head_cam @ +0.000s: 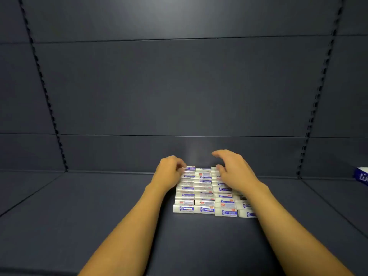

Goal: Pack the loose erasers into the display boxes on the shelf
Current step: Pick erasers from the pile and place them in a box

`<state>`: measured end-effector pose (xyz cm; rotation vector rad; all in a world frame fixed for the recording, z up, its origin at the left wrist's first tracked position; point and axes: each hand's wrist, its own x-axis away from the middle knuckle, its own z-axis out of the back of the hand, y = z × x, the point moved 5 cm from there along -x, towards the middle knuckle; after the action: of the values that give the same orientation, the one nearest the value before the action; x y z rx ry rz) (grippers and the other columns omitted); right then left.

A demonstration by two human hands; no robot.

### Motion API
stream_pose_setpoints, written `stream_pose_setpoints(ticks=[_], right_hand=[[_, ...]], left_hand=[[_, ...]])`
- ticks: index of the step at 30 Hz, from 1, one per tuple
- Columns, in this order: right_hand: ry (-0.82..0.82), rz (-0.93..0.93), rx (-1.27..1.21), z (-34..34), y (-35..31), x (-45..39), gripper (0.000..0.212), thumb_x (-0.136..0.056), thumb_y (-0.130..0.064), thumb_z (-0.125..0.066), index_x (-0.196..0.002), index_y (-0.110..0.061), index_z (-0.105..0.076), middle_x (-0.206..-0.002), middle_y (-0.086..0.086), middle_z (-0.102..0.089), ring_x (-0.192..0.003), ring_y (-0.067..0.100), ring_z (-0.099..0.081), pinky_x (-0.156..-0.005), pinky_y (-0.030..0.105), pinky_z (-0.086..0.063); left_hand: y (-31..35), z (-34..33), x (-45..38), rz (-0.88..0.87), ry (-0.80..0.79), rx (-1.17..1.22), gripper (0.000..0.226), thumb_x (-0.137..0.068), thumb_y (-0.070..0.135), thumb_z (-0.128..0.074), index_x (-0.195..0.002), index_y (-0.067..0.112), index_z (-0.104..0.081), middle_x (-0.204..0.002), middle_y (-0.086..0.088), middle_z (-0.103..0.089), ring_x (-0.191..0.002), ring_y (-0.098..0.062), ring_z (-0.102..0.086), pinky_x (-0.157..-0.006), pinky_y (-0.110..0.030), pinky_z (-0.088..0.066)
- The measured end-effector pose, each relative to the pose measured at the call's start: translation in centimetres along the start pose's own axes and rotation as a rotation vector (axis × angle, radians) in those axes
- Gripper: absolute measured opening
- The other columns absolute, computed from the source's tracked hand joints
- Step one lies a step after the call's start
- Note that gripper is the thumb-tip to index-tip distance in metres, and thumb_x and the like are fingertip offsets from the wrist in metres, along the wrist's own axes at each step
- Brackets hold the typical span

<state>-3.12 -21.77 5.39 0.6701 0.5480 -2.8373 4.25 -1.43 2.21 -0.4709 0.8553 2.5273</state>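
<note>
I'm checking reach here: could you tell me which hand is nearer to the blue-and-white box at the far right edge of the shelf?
Right. The right hand sits over the erasers, on their right side toward the box; the left hand is at their left side, farther away.

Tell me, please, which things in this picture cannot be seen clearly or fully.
- Head view: the print on the white-and-blue wrapped erasers is too small and blurred to read.
- The right hand and its forearm cover the right side of the eraser rows.
- Whether the left hand pinches an eraser is unclear; its fingertips are blurred.
- The blue-and-white box is cut off by the right edge.
</note>
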Motion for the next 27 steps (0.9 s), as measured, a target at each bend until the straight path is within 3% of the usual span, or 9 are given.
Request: stream_pose_setpoints(ticks=[4,13,20,23,27], right_hand=[[0.023,0.001,0.010,-1.1,0.7,-0.3,0.043,-0.099,-0.015,-0.055,-0.141,-0.025,-0.053,-0.142,-0.006,-0.055,-0.130,0.018,-0.051,-0.107,0.036,-0.045],[0.007,0.046,0.053,-3.1,0.3,-1.0,0.030,-0.101,-0.024,-0.057,-0.130,-0.026,-0.061,-0.132,-0.008,-0.060,-0.122,0.015,-0.053,-0.101,0.032,-0.044],[-0.005,0.082,0.110,-4.3,0.2,-1.7,0.018,-0.100,-0.023,-0.057,-0.109,-0.026,-0.072,-0.110,-0.009,-0.066,-0.105,0.014,-0.057,-0.093,0.028,-0.046],[-0.031,0.108,0.145,-4.7,-0.2,-1.9,0.018,-0.100,-0.022,-0.057,-0.104,-0.025,-0.074,-0.104,-0.008,-0.067,-0.099,0.013,-0.057,-0.093,0.027,-0.043],[-0.075,0.082,0.146,-5.3,-0.4,-2.5,0.015,-0.098,-0.025,-0.061,-0.101,-0.026,-0.076,-0.102,-0.008,-0.068,-0.099,0.013,-0.058,-0.094,0.031,-0.048]], left_hand=[[-0.1,-1.1,0.1,-0.054,-0.081,-0.086,0.017,-0.092,0.005,-0.066,-0.089,0.017,-0.077,-0.097,0.006,-0.062,-0.092,-0.015,-0.062,-0.087,-0.035,-0.052],[-0.7,-1.6,-0.7,-0.061,-0.135,-0.132,0.015,-0.092,0.002,-0.068,-0.101,0.013,-0.072,-0.102,0.003,-0.059,-0.091,-0.014,-0.061,-0.087,-0.027,-0.049],[-0.9,-2.0,-0.7,-0.039,-0.253,-0.200,0.020,-0.093,0.005,-0.066,-0.112,0.012,-0.070,-0.114,-0.004,-0.059,-0.102,-0.019,-0.059,-0.092,-0.029,-0.050],[-0.4,-1.4,-0.4,-0.057,-0.216,-0.217,0.024,-0.090,-0.002,-0.065,-0.108,0.012,-0.071,-0.111,-0.003,-0.059,-0.103,-0.019,-0.058,-0.092,-0.032,-0.051],[0.1,0.2,-0.5,-0.081,-0.048,-0.161,0.021,-0.090,-0.002,-0.062,-0.099,0.016,-0.069,-0.103,0.003,-0.056,-0.102,-0.016,-0.051,-0.088,-0.030,-0.046]])
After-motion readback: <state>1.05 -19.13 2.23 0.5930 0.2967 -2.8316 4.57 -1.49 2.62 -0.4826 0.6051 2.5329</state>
